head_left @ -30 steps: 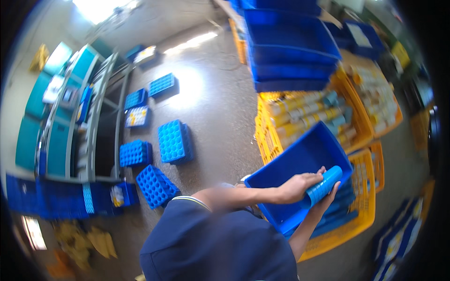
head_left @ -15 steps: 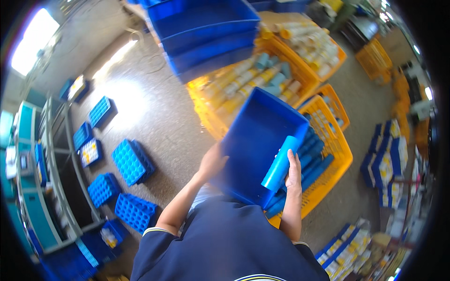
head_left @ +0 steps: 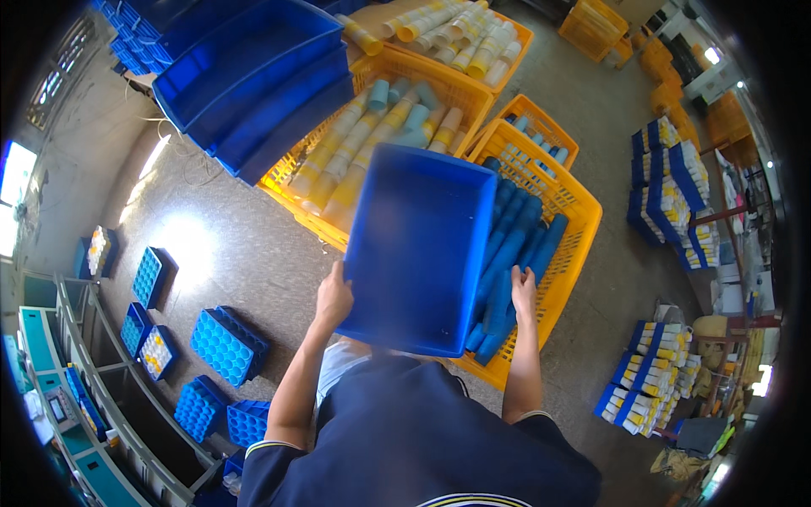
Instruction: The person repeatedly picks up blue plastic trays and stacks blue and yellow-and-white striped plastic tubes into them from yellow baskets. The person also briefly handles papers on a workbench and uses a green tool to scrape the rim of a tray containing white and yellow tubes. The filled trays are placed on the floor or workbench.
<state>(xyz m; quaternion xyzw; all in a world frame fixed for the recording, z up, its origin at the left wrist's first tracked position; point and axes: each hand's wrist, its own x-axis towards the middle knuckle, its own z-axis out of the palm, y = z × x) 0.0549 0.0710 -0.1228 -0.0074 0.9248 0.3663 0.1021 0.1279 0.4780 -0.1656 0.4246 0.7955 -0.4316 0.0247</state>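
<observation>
A deep blue plastic tray (head_left: 414,253) with nothing in it sits tilted in front of me. My left hand (head_left: 334,297) is closed round its left rim near the lower corner. To the tray's right, my right hand (head_left: 525,291) reaches over a yellow crate (head_left: 583,245) of blue tubes. Its thumb and fingers appear closed at the side of a blue tube (head_left: 499,300) lying to its left; some fingers are hidden. Several more blue tubes (head_left: 549,241) lie slantwise under and beyond this hand.
Beyond the tray, another yellow crate (head_left: 481,89) holds yellow, white and pale blue tubes. Stacked blue bins (head_left: 253,93) stand at upper left. On the left floor are blue egg-crate-like trays (head_left: 224,345). Packed stacks of white and yellow tubes (head_left: 650,380) stand at right.
My right hand has brought the blue tube from over the tray to the crate's tubes. My left hand, blurred and off the rim before, now grips the tray. The view has turned.
</observation>
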